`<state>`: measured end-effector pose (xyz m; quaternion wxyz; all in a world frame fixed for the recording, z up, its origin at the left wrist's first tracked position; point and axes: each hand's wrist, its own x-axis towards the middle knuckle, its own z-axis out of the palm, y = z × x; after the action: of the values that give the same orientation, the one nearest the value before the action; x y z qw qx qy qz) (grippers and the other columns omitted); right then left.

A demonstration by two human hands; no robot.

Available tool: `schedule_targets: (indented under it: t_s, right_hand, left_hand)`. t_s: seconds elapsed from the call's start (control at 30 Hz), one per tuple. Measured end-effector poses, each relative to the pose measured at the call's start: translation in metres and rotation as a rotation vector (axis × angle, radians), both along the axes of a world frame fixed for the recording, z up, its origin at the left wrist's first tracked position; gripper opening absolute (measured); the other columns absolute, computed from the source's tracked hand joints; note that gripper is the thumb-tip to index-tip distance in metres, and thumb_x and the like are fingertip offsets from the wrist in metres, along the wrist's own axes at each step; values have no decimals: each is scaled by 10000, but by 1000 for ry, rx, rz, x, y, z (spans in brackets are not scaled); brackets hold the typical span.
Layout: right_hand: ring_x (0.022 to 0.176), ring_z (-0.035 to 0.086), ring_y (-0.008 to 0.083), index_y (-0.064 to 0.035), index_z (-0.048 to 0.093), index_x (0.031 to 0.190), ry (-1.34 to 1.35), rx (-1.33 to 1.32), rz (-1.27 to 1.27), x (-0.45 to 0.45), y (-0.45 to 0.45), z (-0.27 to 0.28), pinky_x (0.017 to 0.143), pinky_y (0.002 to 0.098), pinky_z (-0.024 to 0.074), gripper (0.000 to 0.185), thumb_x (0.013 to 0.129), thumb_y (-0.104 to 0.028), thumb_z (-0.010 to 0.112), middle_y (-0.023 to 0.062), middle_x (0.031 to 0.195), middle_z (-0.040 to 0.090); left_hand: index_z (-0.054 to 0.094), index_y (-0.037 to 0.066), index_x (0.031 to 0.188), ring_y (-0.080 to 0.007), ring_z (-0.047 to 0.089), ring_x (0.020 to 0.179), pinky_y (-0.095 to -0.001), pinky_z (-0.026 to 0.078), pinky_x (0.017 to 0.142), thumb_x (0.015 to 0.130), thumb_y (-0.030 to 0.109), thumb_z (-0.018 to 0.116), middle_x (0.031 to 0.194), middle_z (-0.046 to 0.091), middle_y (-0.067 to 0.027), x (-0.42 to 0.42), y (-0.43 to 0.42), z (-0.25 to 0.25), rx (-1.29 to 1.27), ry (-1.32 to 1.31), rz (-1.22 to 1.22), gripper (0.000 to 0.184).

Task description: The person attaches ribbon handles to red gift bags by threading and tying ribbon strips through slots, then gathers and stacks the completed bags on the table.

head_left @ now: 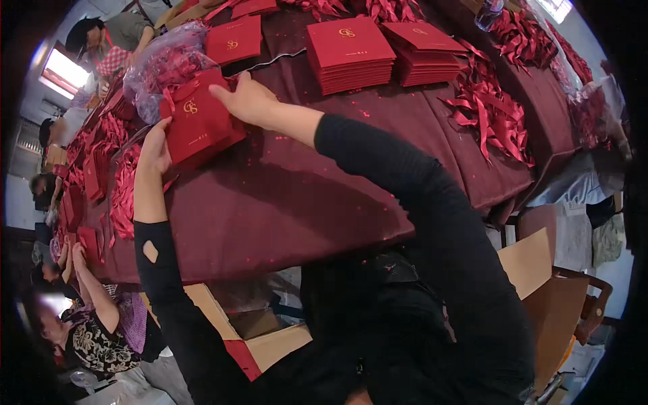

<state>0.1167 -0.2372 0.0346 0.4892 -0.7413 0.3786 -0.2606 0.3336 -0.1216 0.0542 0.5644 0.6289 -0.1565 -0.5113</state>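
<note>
A red paper gift bag [197,125] with gold lettering is held tilted above the cloth-covered table. My left hand [156,150] is closed on its left edge, fingers partly behind it. At the bag's upper right, my right hand [248,102] grips the top edge with the thumb in front; the other fingers are partly hidden. A red ribbon shows near the bag's top. Just behind it lies another red bag [233,40], next to a clear plastic sack [138,81] of red ribbons.
Two stacks of flat red bags [352,50] [422,57] stand at the back. Heaps of red ribbon [489,111] lie to the right and left. Open cardboard boxes [280,344] are below the table's front edge. Other people [94,331] work along the left side.
</note>
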Motion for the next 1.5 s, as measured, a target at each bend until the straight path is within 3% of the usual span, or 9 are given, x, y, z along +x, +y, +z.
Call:
schedule_targets:
  t_s: [0.27,0.77,0.83,0.87,0.93,1.07,1.17,1.3,1.5]
  right_hand:
    - [983,629,420,-49,187,1468,128,-487,378,-38,19,-31,819,478,508,965,754,-316,778,267,1083,620]
    - [923,641,319,-23,430,1289,-113,-527,129,-98,36,-24,792,405,516,625,796,-229,753,185,1008,637]
    - [933,634,199,-6,532,1159,-314,-404,24,-134,32,-15,804,313,514,414,837,-170,733,126,1008,641]
    - [937,634,313,-7,562,1127,-429,-341,-64,-152,24,-9,833,410,500,397,832,-222,718,155,1015,651]
    - [984,604,316,23,573,1118,-441,-517,-318,-183,-14,2,881,401,474,372,855,-209,696,178,1053,627]
    - [1002,590,419,54,554,1158,158,-813,-560,-206,-106,20,876,463,471,406,922,-275,584,232,1046,628]
    - [944,641,395,12,652,1042,713,-757,-336,-204,-123,19,817,462,512,369,926,-328,566,202,986,665]
    - [956,675,353,-30,704,1020,833,-614,-226,-188,-126,22,817,456,537,423,950,-397,507,171,994,704]
    - [1050,629,414,45,620,1139,807,-520,-166,-168,-162,-10,874,462,518,537,956,-438,474,270,1170,618]
  left_hand:
    - [527,22,1256,-291,606,1115,-461,482,980,1009,269,393,1238,620,-135,1,-1,-1,3,72,-22,374]
    - [583,74,1132,-256,631,974,-403,502,902,925,251,531,1103,654,-67,45,21,-4,10,-25,43,277]
    - [582,85,1063,-229,614,904,-357,488,857,872,214,590,999,645,-54,112,35,-18,37,-101,-306,231]
    - [555,48,1165,-212,588,965,-354,452,918,833,139,623,1046,617,-75,-9,36,16,6,-658,376,350]
    - [488,5,1282,-215,561,1055,-349,418,985,848,74,612,1178,572,-120,-62,32,19,-446,-1395,667,457]
    - [410,-9,1378,-260,523,1195,-369,390,1059,972,150,537,1332,492,-161,-206,-22,31,-620,-632,-162,454]
    - [277,1,1457,-318,394,1311,-419,327,1093,941,446,553,1478,341,-169,-244,-106,-15,-307,-404,-226,735]
    - [445,101,1363,-296,439,1222,-474,334,1031,887,431,592,1357,490,-97,-266,-153,-21,-115,-79,-203,598]
    - [565,186,1052,-168,500,801,-292,408,733,781,407,701,943,594,-5,-252,-167,-10,101,136,-145,375]
